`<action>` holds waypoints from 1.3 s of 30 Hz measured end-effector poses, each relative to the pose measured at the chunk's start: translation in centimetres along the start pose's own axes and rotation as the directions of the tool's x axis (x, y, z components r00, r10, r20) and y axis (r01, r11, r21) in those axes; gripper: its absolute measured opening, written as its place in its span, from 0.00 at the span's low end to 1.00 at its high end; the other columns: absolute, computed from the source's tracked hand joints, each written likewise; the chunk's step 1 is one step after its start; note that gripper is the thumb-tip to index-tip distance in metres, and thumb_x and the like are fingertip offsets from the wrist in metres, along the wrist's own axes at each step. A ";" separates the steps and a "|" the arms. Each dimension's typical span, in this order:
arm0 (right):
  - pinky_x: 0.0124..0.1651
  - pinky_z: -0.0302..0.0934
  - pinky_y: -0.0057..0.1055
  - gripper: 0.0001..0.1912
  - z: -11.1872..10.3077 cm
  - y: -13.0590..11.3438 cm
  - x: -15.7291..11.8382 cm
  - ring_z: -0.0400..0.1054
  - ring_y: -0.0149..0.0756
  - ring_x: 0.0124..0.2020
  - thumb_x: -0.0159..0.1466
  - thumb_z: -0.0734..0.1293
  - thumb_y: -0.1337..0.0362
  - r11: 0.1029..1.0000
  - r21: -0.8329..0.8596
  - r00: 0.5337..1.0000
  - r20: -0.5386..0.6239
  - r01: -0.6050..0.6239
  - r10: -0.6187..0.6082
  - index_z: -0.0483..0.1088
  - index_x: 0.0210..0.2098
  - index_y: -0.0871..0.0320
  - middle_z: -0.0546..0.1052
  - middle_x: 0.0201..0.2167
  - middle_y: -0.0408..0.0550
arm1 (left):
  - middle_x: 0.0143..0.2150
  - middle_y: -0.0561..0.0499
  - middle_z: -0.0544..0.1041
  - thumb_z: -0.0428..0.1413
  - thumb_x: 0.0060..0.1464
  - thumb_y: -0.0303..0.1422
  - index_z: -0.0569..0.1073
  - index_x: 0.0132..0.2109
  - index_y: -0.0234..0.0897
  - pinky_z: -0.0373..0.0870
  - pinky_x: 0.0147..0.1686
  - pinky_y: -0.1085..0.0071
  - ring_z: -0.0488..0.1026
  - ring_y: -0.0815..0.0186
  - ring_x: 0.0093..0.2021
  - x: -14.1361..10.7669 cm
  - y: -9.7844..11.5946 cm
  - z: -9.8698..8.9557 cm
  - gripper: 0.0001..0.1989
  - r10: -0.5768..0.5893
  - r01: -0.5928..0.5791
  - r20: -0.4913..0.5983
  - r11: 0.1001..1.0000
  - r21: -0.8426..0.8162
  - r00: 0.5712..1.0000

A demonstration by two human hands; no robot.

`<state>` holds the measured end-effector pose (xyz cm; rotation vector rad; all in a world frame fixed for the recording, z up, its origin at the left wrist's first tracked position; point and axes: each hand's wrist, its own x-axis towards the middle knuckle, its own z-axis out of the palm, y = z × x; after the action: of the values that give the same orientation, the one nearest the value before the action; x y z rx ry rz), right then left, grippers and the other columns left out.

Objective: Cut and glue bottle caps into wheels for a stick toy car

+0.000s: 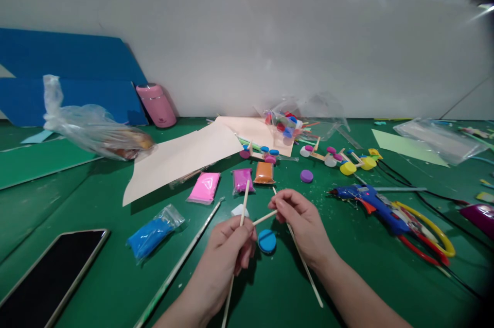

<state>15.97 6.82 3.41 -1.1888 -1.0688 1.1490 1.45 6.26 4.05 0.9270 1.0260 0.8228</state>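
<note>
Pinched in my left hand is a long thin wooden stick, which runs from above the fingers down past the palm. My right hand grips a second long wooden stick, slanting down to the right. Between the two hands spans a short wooden stick, its ends at the fingertips of each; whether it is joined to the long ones I cannot tell. Just below it, a blue disc lies on the green table. A white piece sits partly behind the left hand's stick.
Bagged clay in blue, pink, purple and orange lies around. Small stick-and-disc models stand behind. At right are a blue glue gun and red-yellow-handled pliers; a phone lies left.
</note>
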 end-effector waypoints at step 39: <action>0.34 0.54 0.28 0.07 -1.7 -1.5 0.0 0.61 0.32 0.33 0.60 0.61 0.65 0.523 -0.641 0.820 0.516 0.562 -0.249 0.71 0.34 0.56 0.67 0.31 0.45 | 0.10 0.59 0.58 0.48 0.51 0.34 0.63 0.21 0.36 0.45 0.16 0.77 0.56 0.74 0.16 0.1 -0.2 0.0 0.13 -0.004 0.004 -0.040 1.000 -0.005 0.999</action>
<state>17.76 6.57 4.74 -1.2498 -2.1724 0.4870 1.44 6.27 3.87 0.9067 1.0597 0.8434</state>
